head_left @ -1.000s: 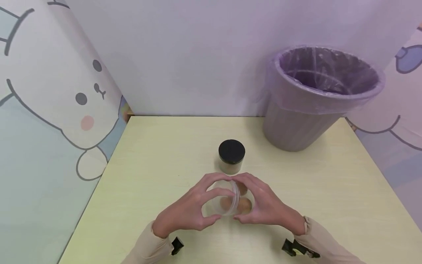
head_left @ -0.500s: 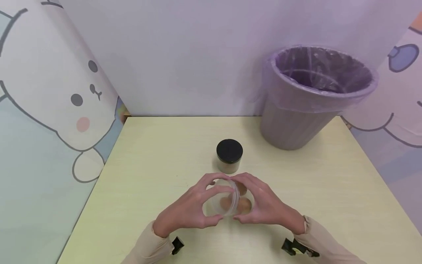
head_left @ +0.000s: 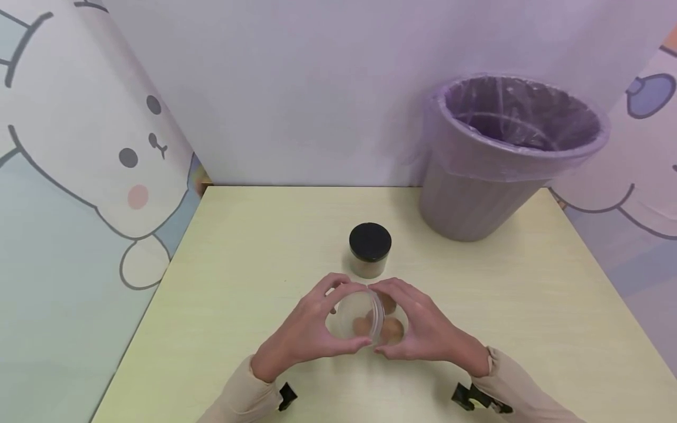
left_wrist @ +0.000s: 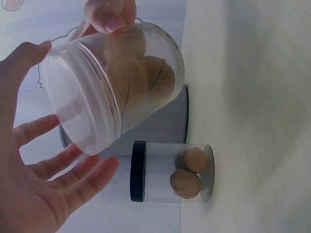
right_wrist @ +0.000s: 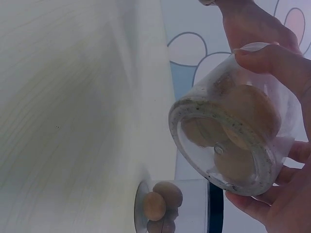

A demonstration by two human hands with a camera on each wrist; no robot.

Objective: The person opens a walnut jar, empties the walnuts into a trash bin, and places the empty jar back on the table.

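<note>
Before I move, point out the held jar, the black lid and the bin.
Held jar (left_wrist: pixel 130 82), left wrist view: clear side wall.
Black lid (head_left: pixel 370 241), head view: flat top.
Bin (head_left: pixel 468 202), head view: outer wall.

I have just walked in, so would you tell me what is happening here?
Someone's right hand grips a clear jar of brown, roundish pieces, tilted above the table. The left hand is around its translucent lid, which sits on the jar. A black-lidded jar stands upright beyond it.

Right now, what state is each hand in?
Left hand: closed, gripping the translucent lid.
Right hand: closed, holding the clear jar.
</note>
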